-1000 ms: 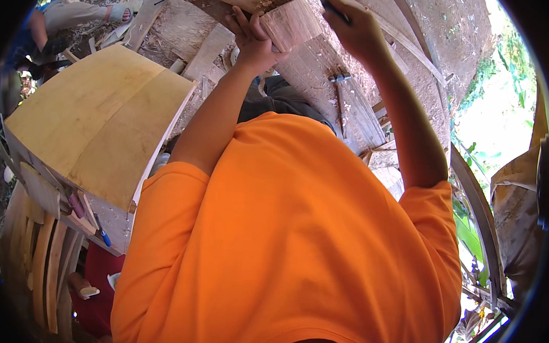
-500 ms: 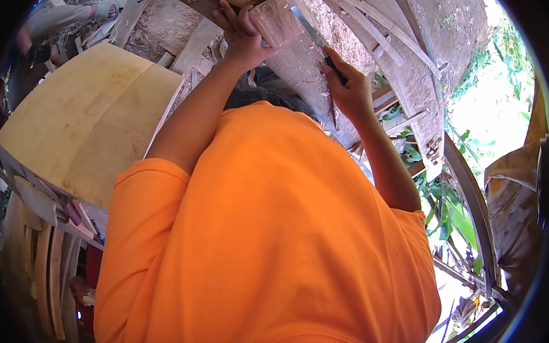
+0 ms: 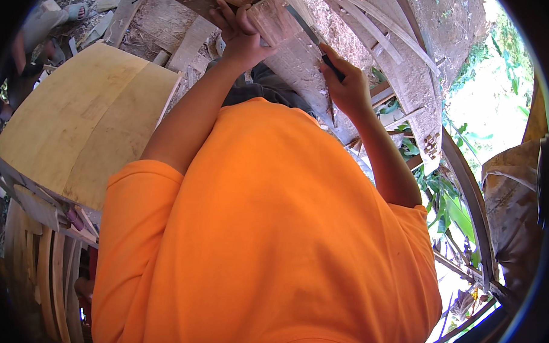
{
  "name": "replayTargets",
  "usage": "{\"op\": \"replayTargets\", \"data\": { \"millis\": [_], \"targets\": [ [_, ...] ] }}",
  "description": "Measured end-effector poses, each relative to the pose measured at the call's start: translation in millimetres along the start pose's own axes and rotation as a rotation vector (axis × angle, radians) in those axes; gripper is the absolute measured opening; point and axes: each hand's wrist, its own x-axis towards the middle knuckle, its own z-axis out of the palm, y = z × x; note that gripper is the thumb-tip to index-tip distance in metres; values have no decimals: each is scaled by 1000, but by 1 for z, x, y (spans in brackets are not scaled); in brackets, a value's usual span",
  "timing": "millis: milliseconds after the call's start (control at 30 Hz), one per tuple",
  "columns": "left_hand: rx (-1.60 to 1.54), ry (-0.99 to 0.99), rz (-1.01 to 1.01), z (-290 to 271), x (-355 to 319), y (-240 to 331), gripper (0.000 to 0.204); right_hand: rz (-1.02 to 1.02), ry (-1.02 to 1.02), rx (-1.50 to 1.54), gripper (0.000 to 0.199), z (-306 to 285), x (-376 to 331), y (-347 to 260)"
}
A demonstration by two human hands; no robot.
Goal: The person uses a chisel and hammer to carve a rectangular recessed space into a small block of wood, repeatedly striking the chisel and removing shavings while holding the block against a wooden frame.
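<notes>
Right hand [image 3: 345, 82] was wrapped round the dark handle of a black-handled tool [image 3: 302, 25], fingers closed on it, thumb side up toward the blade. Tool was straight and narrow, long axis on a diagonal: blade end to upper left, away from the torso and toward the person's left; handle end to lower right, into the palm. Handle and blade roughly in line. Blade end sat at the right part of a wood block [image 3: 272, 20]; contact or slight gap, couldn't tell from this angle.

Left hand [image 3: 241, 43] was at the block's left, near side. Fingers partly spread and pointing up-left, thumb stretched out to the right along the near edge. Couldn't tell whether it was pinching the block or only steadying it. Block was ahead of the torso, between the two hands, flat face toward the camera; its long axis wasn't readable.

Wide board [image 3: 296, 72] lay between block and right forearm, running down-right. Dark trousers [image 3: 265, 91] showed just short of it. Pale curved panel [image 3: 86, 113] was off to the left, thin wood strips [image 3: 388, 27] to the upper right.
</notes>
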Motion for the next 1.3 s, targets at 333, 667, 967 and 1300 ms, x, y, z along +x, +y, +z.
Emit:
{"op": "replayTargets", "data": {
  "millis": [333, 667, 967, 1300],
  "targets": [
    [35, -8, 26, -5, 2, 3, 124, -220, 119, 136, 44, 5, 93, -54],
    [41, -9, -22, -2, 1, 3, 144, 114, -62, 139, 45, -10, -6, -9],
    [8, -7, 17, -5, 3, 0, 143, -108, 34, 53, 43, 7, 13, 1],
    [-24, -24, -12, -5, 4, 0, 139, -16, -17, 10, 42, -16, 59, -43]
  ]
}}
